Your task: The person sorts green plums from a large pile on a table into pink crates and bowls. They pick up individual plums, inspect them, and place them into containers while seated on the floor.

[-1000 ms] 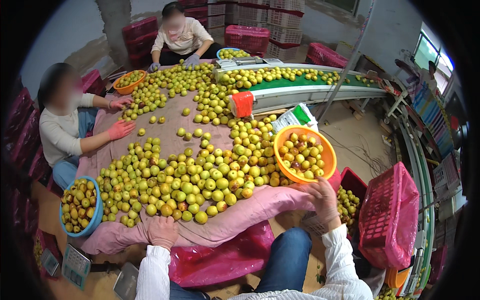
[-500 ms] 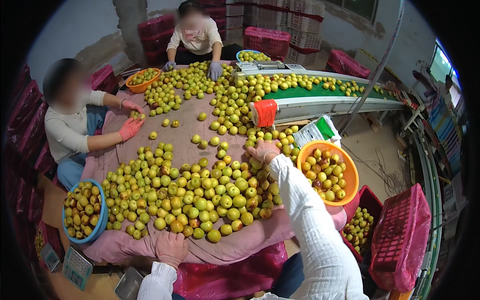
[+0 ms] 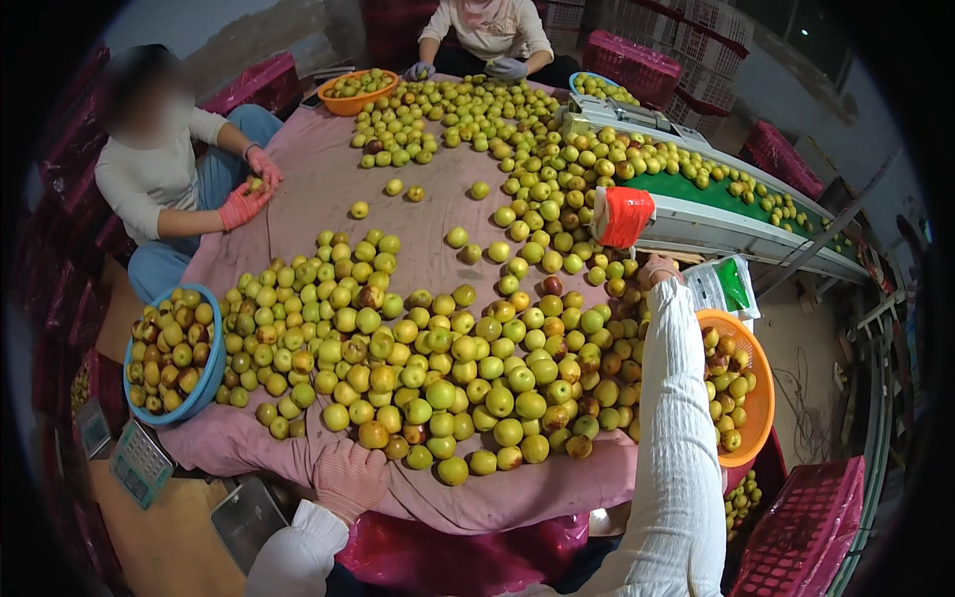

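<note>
Several small yellow-green fruits (image 3: pixel 438 358) lie spread over a table covered in pink cloth (image 3: pixel 328 189). My left hand (image 3: pixel 350 478), in a pinkish glove, rests on the near cloth edge just below the front fruits and holds nothing. My right hand (image 3: pixel 657 271) reaches far out on a white sleeve, among fruits beside the red end (image 3: pixel 625 216) of a green conveyor belt (image 3: pixel 716 194); whether it grips a fruit I cannot tell. An orange basin (image 3: pixel 761 398) of fruits sits right of my right arm.
A blue basin (image 3: pixel 204 373) of fruits sits at the table's left edge. A seated person (image 3: pixel 159 179) in red gloves sorts at the left; another person (image 3: pixel 487 30) works at the far end by an orange basin (image 3: pixel 356 92). Pink crates (image 3: pixel 806 527) stand at right.
My right hand left the orange basin's rim and stretched forward across the fruit pile to the conveyor's red end. My view moved closer over the table. My left hand stayed on the cloth edge.
</note>
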